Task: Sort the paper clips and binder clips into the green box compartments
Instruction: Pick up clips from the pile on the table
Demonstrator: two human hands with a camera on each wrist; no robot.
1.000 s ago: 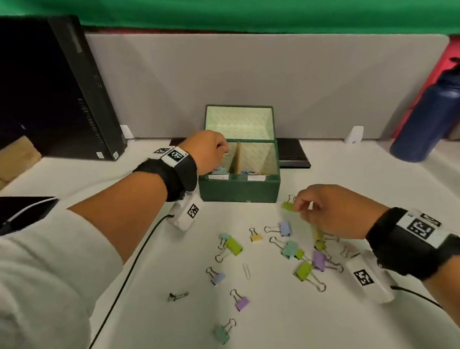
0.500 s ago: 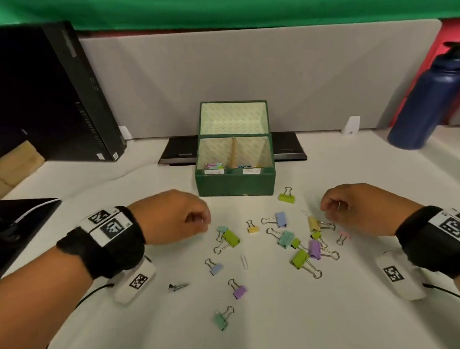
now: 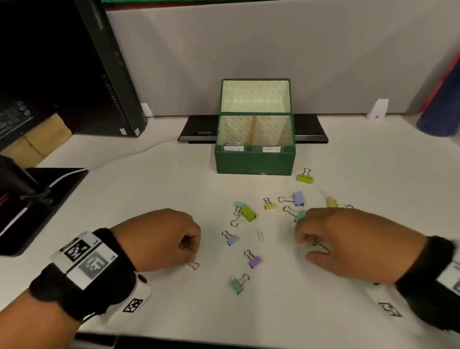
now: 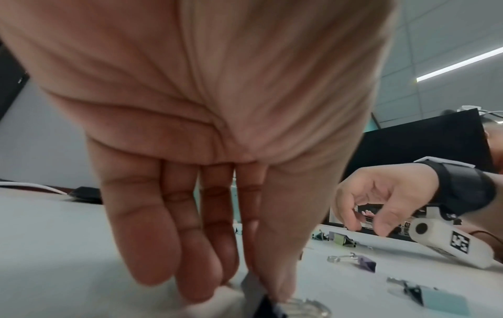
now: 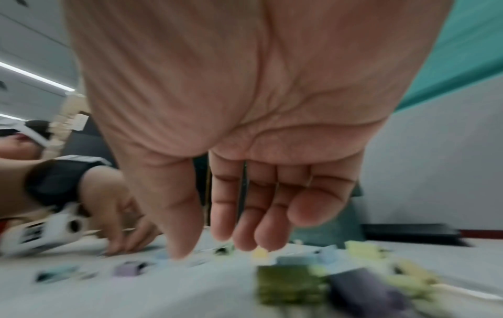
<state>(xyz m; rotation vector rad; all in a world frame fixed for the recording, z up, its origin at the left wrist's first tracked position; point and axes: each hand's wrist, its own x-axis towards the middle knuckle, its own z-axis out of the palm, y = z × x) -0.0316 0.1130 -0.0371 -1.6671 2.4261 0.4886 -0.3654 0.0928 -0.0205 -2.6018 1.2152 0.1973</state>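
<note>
Binder clip (image 4: 261, 299) half-hidden under left hand (image 3: 158, 238) fingers (image 4: 190, 269).

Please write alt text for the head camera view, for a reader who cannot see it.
Two hands reach down to a white table strewn with coloured binder clips: the left hand at a small clip, the right hand over a cluster. Behind them stands an open green box with two labelled compartments.

green box (image 3: 254, 161) open, lid up | binder clips (image 3: 247, 213) scattered in front
</note>
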